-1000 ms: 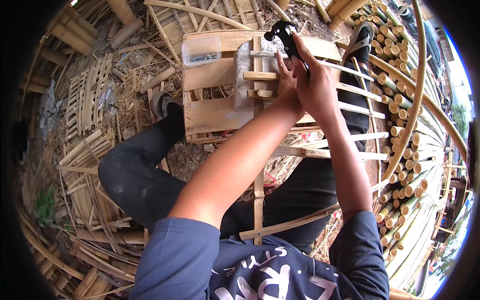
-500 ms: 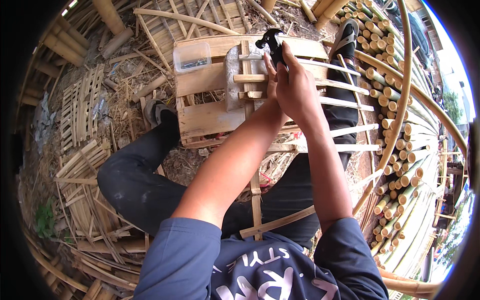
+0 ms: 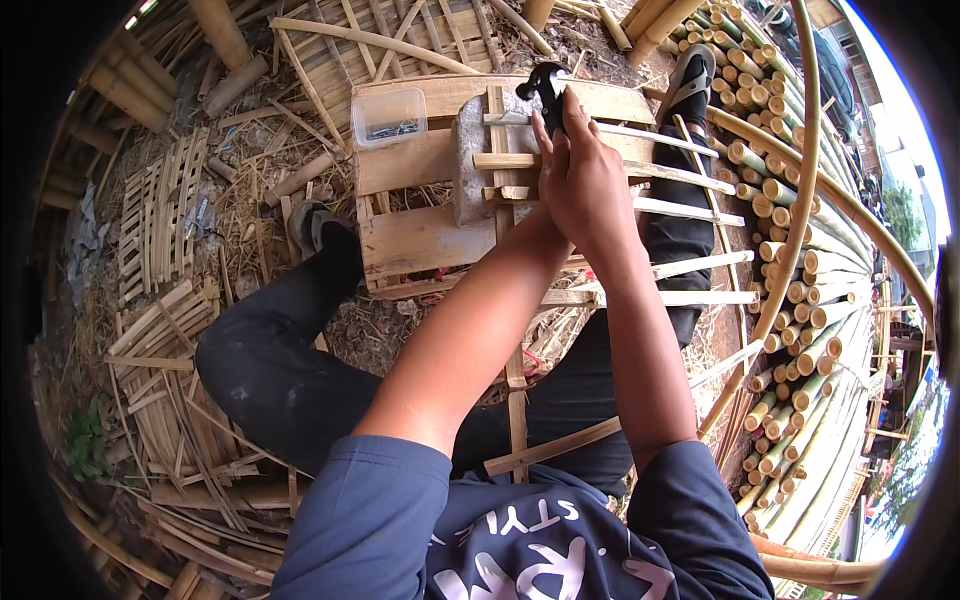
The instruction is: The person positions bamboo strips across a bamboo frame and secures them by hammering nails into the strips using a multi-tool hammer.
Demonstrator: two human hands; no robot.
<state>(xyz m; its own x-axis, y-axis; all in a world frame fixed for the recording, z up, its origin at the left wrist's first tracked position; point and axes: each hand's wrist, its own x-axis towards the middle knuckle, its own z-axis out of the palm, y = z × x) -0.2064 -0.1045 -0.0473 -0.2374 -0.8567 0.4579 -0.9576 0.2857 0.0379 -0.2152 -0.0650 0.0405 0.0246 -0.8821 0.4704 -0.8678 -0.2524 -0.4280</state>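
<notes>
My right hand (image 3: 590, 185) is closed around the handle of a black hammer-like tool (image 3: 545, 82), whose head points away from me above a grey stone block (image 3: 470, 170). My left hand (image 3: 545, 215) is tucked under and beside the right one, mostly hidden; its grip does not show. Both hands hover over a frame of thin bamboo slats (image 3: 690, 215) nailed across a long upright strip (image 3: 515, 390). The frame lies on a wooden pallet (image 3: 410, 240) between my legs.
A clear plastic box (image 3: 388, 115) of small metal pieces sits on the pallet's far left corner. Stacked bamboo poles (image 3: 800, 300) and a long bent bamboo (image 3: 805, 150) line the right. Woven slat panels (image 3: 160, 230) and scraps cover the ground at left.
My hands and the tool have drifted slightly left and a little lower over the block. The hold on the tool looks the same.
</notes>
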